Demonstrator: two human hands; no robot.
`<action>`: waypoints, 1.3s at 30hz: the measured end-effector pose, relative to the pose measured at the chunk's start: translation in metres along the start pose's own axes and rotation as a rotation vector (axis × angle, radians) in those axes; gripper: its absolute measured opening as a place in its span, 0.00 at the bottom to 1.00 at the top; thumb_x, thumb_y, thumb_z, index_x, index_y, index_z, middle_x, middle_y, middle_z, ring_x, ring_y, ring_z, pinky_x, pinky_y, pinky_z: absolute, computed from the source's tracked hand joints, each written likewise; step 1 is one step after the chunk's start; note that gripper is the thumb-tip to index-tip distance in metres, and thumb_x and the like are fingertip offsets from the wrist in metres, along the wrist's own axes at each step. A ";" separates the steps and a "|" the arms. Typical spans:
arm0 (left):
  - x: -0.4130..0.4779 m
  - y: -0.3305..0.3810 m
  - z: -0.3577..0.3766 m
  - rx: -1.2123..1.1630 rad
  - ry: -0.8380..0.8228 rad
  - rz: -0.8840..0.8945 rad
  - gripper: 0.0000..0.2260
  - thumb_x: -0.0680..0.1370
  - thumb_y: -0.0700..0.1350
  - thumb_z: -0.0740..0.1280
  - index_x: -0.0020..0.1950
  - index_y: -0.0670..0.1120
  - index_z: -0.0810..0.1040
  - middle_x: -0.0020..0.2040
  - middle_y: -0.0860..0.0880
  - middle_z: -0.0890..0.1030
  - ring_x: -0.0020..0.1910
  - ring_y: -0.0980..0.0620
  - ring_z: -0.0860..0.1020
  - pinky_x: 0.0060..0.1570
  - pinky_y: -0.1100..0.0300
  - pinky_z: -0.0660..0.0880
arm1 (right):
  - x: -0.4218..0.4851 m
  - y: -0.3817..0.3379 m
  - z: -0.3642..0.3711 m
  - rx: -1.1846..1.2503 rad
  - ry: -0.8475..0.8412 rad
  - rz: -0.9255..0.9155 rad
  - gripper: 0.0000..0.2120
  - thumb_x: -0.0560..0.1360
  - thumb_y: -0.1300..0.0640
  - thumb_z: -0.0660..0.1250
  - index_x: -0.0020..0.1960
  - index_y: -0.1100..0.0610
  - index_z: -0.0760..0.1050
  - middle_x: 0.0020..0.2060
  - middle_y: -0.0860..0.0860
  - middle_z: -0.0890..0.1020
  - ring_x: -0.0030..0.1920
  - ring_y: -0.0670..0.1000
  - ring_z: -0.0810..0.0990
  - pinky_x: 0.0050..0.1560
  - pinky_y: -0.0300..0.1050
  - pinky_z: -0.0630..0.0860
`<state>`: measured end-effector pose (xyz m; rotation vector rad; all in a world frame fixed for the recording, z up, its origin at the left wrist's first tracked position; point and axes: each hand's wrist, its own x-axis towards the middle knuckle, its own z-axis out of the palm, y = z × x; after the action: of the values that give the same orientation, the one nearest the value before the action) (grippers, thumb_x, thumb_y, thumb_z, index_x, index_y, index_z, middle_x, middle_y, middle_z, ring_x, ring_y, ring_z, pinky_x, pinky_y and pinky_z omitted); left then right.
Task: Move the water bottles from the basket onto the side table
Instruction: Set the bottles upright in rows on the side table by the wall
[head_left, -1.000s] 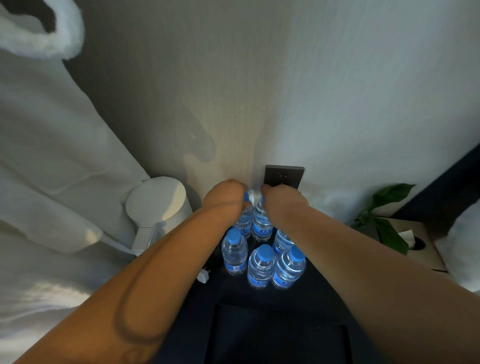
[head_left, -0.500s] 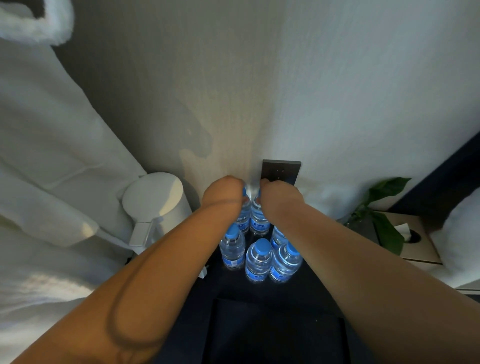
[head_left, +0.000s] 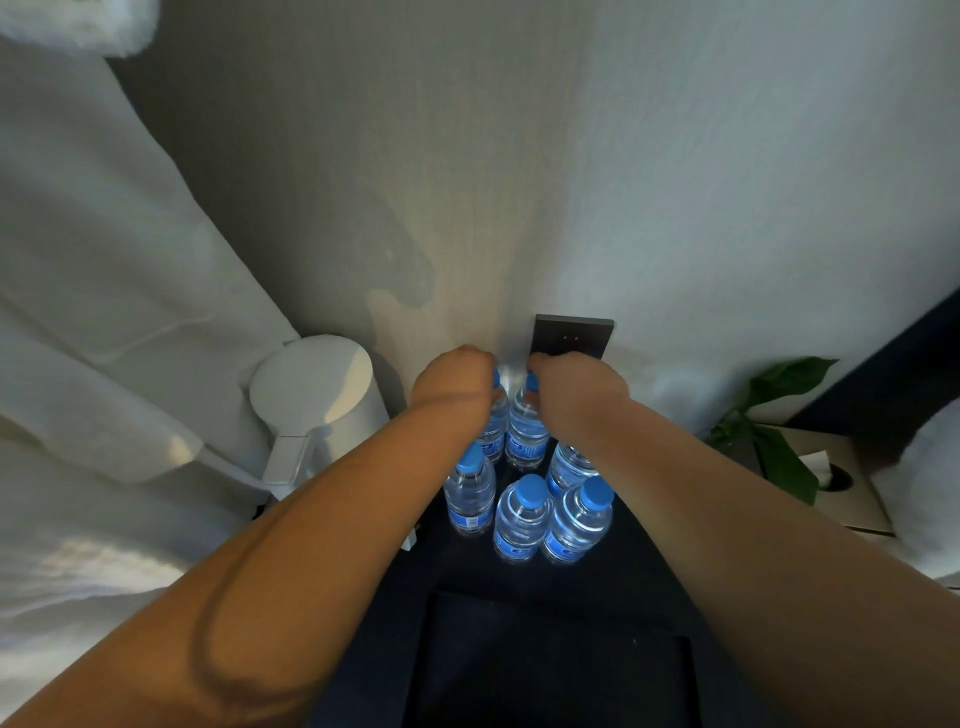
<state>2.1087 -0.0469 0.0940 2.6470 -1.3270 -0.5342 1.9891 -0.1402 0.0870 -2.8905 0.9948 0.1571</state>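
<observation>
Several clear water bottles with blue caps and blue labels stand on the dark side table (head_left: 613, 577) against the wall. My left hand (head_left: 451, 384) grips the top of the back left bottle (head_left: 496, 428). Close beside it, my right hand (head_left: 576, 392) grips the top of the back middle bottle (head_left: 527, 434). Both held bottles are upright and look to rest on the table. In front stand three bottles: one on the left (head_left: 470, 493), one in the middle (head_left: 521, 517), one on the right (head_left: 579, 519). Another bottle (head_left: 569, 465) is partly hidden under my right forearm. No basket is in view.
A white kettle (head_left: 317, 400) stands left of the bottles, with white fabric (head_left: 104, 312) hanging beyond it. A dark wall plate (head_left: 574, 335) sits just behind my hands. A green plant (head_left: 779, 415) and a tissue box (head_left: 831, 478) lie to the right.
Both hands stay closed on the two back bottles and have barely moved. The view has shifted slightly.
</observation>
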 end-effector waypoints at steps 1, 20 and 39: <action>0.001 0.000 0.000 0.001 -0.005 0.000 0.13 0.83 0.42 0.66 0.65 0.38 0.79 0.64 0.40 0.78 0.61 0.42 0.78 0.60 0.53 0.74 | 0.001 0.000 0.000 0.006 -0.015 -0.004 0.17 0.84 0.52 0.66 0.70 0.54 0.73 0.55 0.54 0.82 0.54 0.57 0.82 0.48 0.50 0.79; 0.005 -0.005 0.004 0.033 -0.001 0.029 0.13 0.83 0.46 0.66 0.65 0.41 0.78 0.63 0.42 0.79 0.61 0.44 0.78 0.60 0.53 0.75 | 0.003 0.003 0.009 0.039 0.039 0.080 0.17 0.82 0.41 0.65 0.58 0.54 0.77 0.42 0.49 0.75 0.43 0.52 0.75 0.43 0.47 0.73; 0.012 -0.006 0.009 0.009 0.014 0.042 0.13 0.82 0.47 0.67 0.64 0.43 0.79 0.59 0.42 0.80 0.56 0.44 0.79 0.53 0.55 0.73 | 0.008 0.006 0.014 0.132 0.065 0.119 0.17 0.80 0.38 0.65 0.47 0.52 0.72 0.37 0.48 0.73 0.42 0.52 0.75 0.42 0.46 0.73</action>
<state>2.1164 -0.0525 0.0812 2.6181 -1.3811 -0.5054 1.9906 -0.1476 0.0716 -2.7352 1.1427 0.0044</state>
